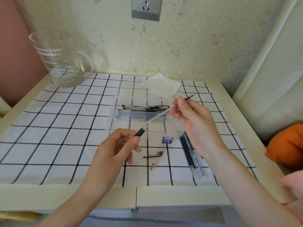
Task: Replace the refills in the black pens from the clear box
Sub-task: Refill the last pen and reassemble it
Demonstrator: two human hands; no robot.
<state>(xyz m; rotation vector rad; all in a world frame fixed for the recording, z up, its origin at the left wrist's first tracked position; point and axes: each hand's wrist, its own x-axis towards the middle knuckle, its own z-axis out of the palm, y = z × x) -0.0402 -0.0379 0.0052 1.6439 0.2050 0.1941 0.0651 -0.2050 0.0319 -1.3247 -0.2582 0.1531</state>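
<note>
My left hand (114, 149) pinches the black rubber grip of a clear pen barrel (154, 119), held slanted above the clear box (145, 128). My right hand (193, 122) holds a thin refill (188, 98) at the barrel's upper end; its dark tip pokes out past my fingers. Whether the refill sits partly inside the barrel I cannot tell. Several black pens (146, 108) lie in the box's far compartment. On the cloth lie a pen cap (153, 154), a metal cone tip (152, 166) and a clear packet of refills (191, 154).
A glass jug (60, 59) stands at the back left corner. A crumpled tissue (161, 86) lies behind the box. A small purple clip (167, 139) sits by the box's front edge. An orange cushion (285, 145) is off the table's right side.
</note>
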